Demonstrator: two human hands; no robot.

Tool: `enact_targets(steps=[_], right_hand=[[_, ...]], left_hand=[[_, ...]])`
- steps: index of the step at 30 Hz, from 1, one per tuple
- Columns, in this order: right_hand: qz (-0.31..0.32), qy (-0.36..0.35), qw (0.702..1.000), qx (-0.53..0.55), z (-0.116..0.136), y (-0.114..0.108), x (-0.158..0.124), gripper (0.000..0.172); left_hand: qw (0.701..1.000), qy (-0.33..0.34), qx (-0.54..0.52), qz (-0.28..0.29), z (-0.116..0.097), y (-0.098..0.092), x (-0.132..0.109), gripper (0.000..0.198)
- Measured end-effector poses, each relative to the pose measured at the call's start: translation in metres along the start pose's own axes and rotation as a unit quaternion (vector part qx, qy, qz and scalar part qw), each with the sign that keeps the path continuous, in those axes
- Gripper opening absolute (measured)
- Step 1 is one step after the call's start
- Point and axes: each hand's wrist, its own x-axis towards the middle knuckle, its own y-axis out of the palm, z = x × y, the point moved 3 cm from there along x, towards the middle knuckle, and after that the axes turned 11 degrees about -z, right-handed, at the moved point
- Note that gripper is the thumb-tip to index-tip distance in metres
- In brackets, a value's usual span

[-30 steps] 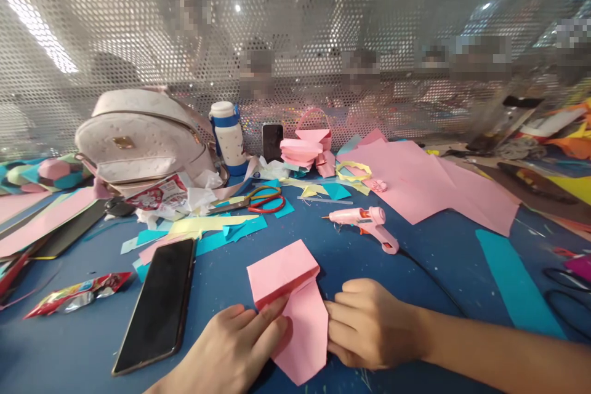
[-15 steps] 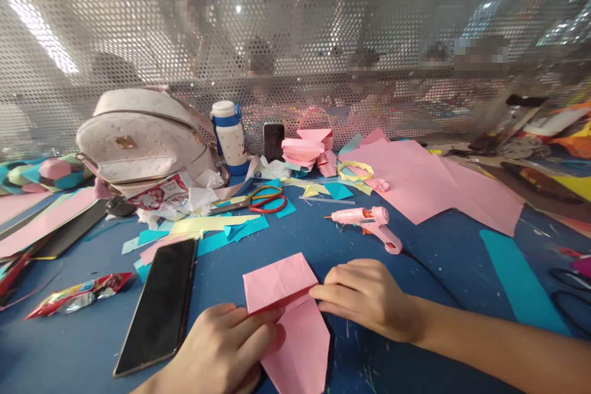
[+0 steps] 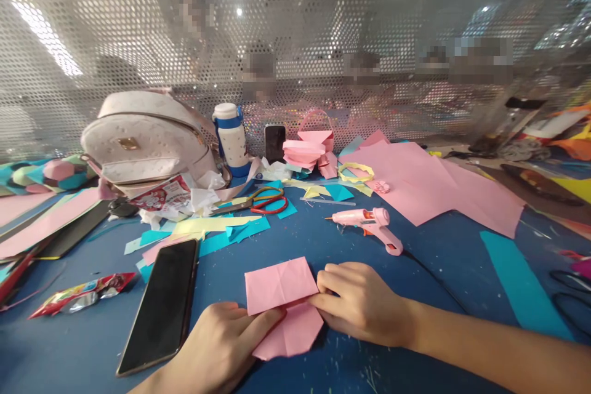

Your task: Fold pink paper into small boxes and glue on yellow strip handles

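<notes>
A folded pink paper [image 3: 281, 286] lies on the blue table [image 3: 323, 246] right in front of me. My left hand [image 3: 221, 351] rests at its lower left, the forefinger stretched out and pressing the fold's left end. My right hand [image 3: 362, 303] sits at the paper's right edge, fingertips pinched on the crease there. The paper's lower flap is tucked short beneath the upper flap. A black phone [image 3: 161, 305] lies face up just left of my left hand.
A pink glue gun [image 3: 367, 225] with its cord lies behind my right hand. Scissors [image 3: 258, 200], paper scraps, a pale backpack [image 3: 143, 141], a bottle [image 3: 231, 135], large pink sheets [image 3: 425, 184] and a snack wrapper [image 3: 78, 295] crowd the table. A perforated metal screen stands behind.
The long lower point of the pink paper has been folded up and shortened. My right hand moved left onto the crease; my left hand kept pressing the fold.
</notes>
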Motion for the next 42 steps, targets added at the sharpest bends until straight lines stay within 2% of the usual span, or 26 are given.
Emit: enact_targets(steps=[5, 10, 13, 17, 21, 25, 27, 32, 35, 42], right_hand=[[-0.021, 0.018, 0.999, 0.016, 0.002, 0.001, 0.001, 0.027], [0.015, 0.031, 0.999, 0.021, 0.005, 0.003, 0.0, 0.026], [0.014, 0.034, 0.999, 0.012, 0.007, 0.005, 0.0, 0.026], [-0.014, 0.011, 1.0, -0.021, 0.007, 0.007, 0.0, 0.028], [-0.048, -0.055, 0.996, -0.055, 0.007, -0.001, -0.001, 0.027], [-0.119, -0.083, 0.989, -0.034, 0.011, -0.014, -0.002, 0.023], [-0.133, -0.097, 0.986, -0.025, 0.015, -0.014, -0.002, 0.019], [-0.092, -0.115, 0.988, -0.053, 0.022, -0.003, 0.003, 0.028], [-0.058, -0.109, 0.991, -0.057, 0.024, 0.0, 0.004, 0.026], [-0.016, -0.105, 0.986, -0.128, 0.032, 0.004, 0.001, 0.02]], left_hand=[[0.999, -0.025, -0.019, -0.023, 0.002, -0.002, -0.001, 0.031], [0.995, -0.058, -0.026, -0.079, 0.004, -0.012, -0.003, 0.023], [0.998, -0.026, 0.017, -0.06, 0.003, -0.014, -0.003, 0.027], [0.994, 0.063, 0.078, -0.036, -0.001, -0.016, 0.0, 0.03], [0.99, 0.132, 0.053, -0.011, -0.006, -0.019, 0.003, 0.029], [0.986, 0.164, 0.029, -0.007, -0.017, -0.022, 0.004, 0.03], [0.986, 0.165, 0.036, -0.004, -0.022, -0.021, 0.004, 0.031], [0.984, 0.155, 0.085, -0.032, -0.028, -0.016, 0.002, 0.033], [0.976, 0.151, 0.147, -0.045, -0.032, -0.015, 0.001, 0.035], [0.954, 0.145, 0.264, -0.008, -0.047, -0.014, 0.005, 0.043]])
